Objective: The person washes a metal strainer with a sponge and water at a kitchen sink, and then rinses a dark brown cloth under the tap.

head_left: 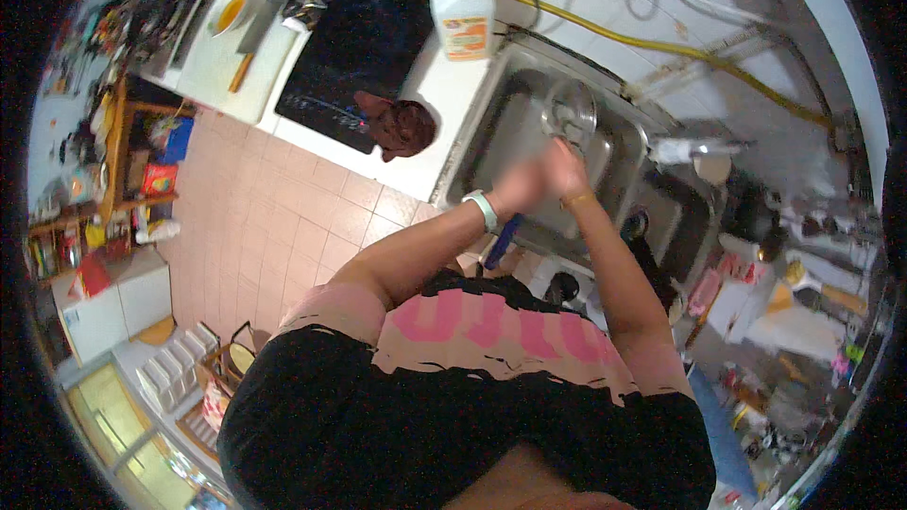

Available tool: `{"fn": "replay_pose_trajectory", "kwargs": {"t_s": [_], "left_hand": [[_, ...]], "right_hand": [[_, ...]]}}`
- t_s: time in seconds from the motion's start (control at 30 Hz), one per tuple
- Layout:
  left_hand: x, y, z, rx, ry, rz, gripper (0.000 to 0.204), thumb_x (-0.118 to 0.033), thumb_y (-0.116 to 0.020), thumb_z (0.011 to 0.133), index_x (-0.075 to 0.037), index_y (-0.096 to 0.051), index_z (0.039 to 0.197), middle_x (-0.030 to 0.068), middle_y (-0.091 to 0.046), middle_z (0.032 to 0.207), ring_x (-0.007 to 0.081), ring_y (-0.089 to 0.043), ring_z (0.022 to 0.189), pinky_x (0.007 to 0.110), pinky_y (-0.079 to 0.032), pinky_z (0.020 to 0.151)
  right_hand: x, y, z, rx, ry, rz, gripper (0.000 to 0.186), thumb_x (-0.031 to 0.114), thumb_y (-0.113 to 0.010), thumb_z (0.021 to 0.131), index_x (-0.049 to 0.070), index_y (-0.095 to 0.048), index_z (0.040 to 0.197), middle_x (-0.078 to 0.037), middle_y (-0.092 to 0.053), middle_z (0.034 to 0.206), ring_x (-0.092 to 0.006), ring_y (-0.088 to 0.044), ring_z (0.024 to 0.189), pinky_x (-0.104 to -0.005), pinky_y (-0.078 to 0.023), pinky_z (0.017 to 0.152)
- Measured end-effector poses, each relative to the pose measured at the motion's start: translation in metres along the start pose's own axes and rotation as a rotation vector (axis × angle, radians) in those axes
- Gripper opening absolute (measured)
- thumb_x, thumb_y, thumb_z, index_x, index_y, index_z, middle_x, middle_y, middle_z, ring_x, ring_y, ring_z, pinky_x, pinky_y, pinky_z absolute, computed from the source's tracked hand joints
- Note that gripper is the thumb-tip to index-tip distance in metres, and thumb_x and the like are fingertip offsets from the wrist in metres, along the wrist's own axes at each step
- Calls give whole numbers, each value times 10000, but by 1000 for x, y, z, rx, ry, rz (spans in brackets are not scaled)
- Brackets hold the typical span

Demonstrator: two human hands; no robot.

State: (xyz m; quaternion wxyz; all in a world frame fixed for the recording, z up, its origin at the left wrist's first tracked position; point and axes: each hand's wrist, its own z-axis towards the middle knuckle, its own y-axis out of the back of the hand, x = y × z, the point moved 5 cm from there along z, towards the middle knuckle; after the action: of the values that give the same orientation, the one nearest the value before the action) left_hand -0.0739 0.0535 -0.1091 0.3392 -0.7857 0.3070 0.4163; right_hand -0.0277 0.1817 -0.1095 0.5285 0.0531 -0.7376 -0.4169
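Both of my hands are close together over the left basin of the steel sink [504, 146]. My left hand [521, 184], with a pale band at its wrist, is smeared by blur, so its fingers cannot be made out. Beside it, my right hand [564, 170] reaches toward a round, shiny, see-through vessel [570, 111] at the basin's far side. Whether the right fingers touch the vessel or hold anything is too indistinct to tell.
Left of the sink, a white bottle [465, 24] and a dark brown crumpled cloth [404, 127] sit near a black cooktop [345, 61]. A knife [253, 42] lies on a white board [213, 66]. A yellow hose [652, 44] runs along the wall.
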Motion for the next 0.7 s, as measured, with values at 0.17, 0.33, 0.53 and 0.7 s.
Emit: {"fn": "replay_pose_trajectory", "kwargs": {"t_s": [0.17,0.33,0.53,0.7], "left_hand": [[-23,4,-23,13,-693,437,234,-204,-442,944,1,-549,914,51,-518,635,150,-503,576,324,-427,528],[-30,8,-25,38,-416,486,252,-191,-440,936,31,-543,876,95,-538,611,200,-515,523,359,-434,505],[-34,20,-30,-65,-741,784,158,-91,-532,771,35,-589,847,210,-585,721,353,-604,691,415,-496,626],[-1,18,-13,-29,-690,705,170,-82,-521,756,2,-606,877,215,-615,813,381,-604,748,450,-492,661]], "right_hand": [[-23,0,6,-73,63,-281,339,153,-461,928,-85,-491,1167,-219,-443,1320,-358,-418,1218,-414,-316,1032],[38,6,13,-96,110,106,380,174,-462,934,-58,-461,1235,-230,-330,1417,-370,-333,1300,-371,-277,1066],[41,-6,4,207,393,-44,329,118,-475,906,-62,-505,1179,-237,-373,1390,-379,-344,1298,-399,-279,1073],[51,-1,19,-2,582,-240,393,71,-452,867,-32,-481,1245,-208,-377,1399,-346,-358,1289,-427,-290,1062]]}}
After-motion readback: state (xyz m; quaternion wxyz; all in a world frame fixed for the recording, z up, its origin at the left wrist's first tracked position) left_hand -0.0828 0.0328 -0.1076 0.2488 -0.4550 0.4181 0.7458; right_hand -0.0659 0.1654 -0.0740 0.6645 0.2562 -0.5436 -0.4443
